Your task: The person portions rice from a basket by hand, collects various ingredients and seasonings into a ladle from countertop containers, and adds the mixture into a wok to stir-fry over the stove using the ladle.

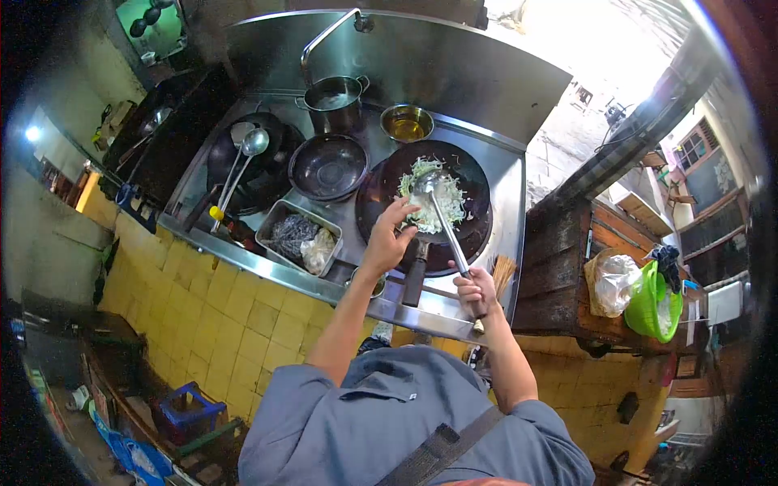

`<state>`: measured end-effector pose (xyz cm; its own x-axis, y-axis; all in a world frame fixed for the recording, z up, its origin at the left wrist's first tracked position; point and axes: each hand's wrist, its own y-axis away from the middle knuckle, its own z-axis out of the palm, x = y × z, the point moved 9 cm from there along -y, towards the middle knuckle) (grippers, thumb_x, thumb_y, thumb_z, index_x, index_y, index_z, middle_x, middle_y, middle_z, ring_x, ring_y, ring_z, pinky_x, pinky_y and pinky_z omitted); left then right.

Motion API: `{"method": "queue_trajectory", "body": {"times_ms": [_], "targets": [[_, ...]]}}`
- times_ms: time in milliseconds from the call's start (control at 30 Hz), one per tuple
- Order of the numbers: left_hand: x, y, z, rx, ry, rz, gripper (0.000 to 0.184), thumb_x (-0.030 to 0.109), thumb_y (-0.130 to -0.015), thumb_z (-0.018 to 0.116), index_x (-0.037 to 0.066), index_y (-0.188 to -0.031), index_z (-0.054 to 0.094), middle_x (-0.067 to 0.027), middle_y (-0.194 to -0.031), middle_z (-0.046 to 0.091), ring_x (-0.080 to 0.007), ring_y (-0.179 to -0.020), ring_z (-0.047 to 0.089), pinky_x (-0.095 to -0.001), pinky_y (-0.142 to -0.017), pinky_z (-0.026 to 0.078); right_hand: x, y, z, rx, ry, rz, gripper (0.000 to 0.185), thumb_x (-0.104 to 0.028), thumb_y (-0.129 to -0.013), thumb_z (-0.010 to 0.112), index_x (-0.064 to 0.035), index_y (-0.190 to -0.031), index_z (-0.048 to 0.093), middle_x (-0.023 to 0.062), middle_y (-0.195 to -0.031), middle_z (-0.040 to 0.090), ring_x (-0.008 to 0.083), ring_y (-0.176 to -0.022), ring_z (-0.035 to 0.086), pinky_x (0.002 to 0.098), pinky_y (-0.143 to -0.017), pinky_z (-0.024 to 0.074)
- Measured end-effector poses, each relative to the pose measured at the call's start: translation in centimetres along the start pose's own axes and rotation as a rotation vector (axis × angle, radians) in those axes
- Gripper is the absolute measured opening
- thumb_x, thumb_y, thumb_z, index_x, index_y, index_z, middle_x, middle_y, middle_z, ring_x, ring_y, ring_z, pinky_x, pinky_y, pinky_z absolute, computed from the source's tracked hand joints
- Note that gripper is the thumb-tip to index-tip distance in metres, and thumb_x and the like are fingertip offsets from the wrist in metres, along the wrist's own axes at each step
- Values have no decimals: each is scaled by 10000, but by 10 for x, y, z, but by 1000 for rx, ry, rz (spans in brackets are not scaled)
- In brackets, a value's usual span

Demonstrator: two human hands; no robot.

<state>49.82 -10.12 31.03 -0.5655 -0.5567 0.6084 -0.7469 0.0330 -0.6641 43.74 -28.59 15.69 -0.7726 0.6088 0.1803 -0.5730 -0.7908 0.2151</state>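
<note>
My right hand is wrapped around the handle of a long metal ladle. The ladle's bowl rests among shredded pale-green vegetables, which look like cabbage, in a dark wok. Over the wok's left side, my left hand has its fingers apart and holds nothing; its fingertips are close to the shreds, and whether they touch is unclear. The wok's dark handle points toward me, between my two hands.
Behind the wok stand a metal bowl of yellow liquid and a tall pot under a tap. Left are a dark pan, two ladles on another wok, and a container of bags. A bristle brush lies right.
</note>
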Motion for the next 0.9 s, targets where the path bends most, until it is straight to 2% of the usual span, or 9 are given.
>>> {"method": "queue_trajectory", "body": {"times_ms": [67,133,200,300,533,667,767,867,900], "targets": [[-12,17,0,-31,59,-84,301,56,-799,595,56,-1098,556,-60,-980,619,-138,-879,583,-274,-756,470,3,4,9,-46,84,-38,468,-232,-866,371,-33,-1289,351,38,-644,386,69,-430,368,189,-341,352],[-69,70,32,-214,565,-692,304,50,-795,580,59,-1099,558,-79,-991,624,-177,-894,598,-292,-773,471,5,11,20,-48,143,-95,463,-221,-866,384,-31,-1286,342,42,-653,399,82,-439,389,202,-352,369],[-68,101,33,-306,507,-789,282,75,-799,585,44,-1079,570,-66,-981,626,-143,-889,584,-262,-787,448,17,16,42,-48,202,-148,459,-210,-867,398,-29,-1283,333,46,-662,411,95,-448,411,216,-363,385],[-57,142,52,-428,456,-742,238,98,-802,576,35,-1031,592,-52,-910,630,-132,-834,586,-265,-754,459,5,29,41,503,959,-570,403,-96,-846,483,-92,-1209,308,54,-668,460,153,-455,483,291,-373,405],[-44,180,72,-324,119,-635,470,159,-717,625,23,-1136,461,-200,-1060,520,-338,-1008,502,-399,-898,389,-24,16,-40,1047,1369,-285,217,-252,-914,443,-59,-1008,419,77,-597,485,159,-396,457,304,-362,378],[-61,199,95,-496,212,-803,614,198,-726,645,-14,-1217,345,-248,-1158,473,-375,-1069,480,-402,-912,384,-30,24,-1,1153,1729,-361,282,-291,-917,417,-16,-962,460,121,-594,507,195,-418,501,345,-397,409],[-73,203,104,-519,233,-878,646,214,-732,650,-16,-1240,324,-248,-1172,477,-371,-1083,483,-393,-911,389,-47,28,-29,1139,2034,-398,415,-372,-911,376,31,-962,460,327,-828,554,512,-840,496,532,-758,394],[-73,205,108,-509,227,-950,670,259,-717,669,-10,-1239,345,-229,-1140,512,-361,-1066,502,-388,-903,397,-61,25,-12,1147,2244,-381,391,-346,-909,399,32,-905,499,245,-717,575,357,-575,591,455,-541,451],[-82,206,116,-540,172,-938,689,274,-697,686,-7,-1233,356,-223,-1111,531,-356,-1042,519,-387,-892,406,-53,27,7,1102,2354,-539,387,-334,-902,411,39,-881,509,305,-810,566,451,-742,564,500,-643,438]]}}
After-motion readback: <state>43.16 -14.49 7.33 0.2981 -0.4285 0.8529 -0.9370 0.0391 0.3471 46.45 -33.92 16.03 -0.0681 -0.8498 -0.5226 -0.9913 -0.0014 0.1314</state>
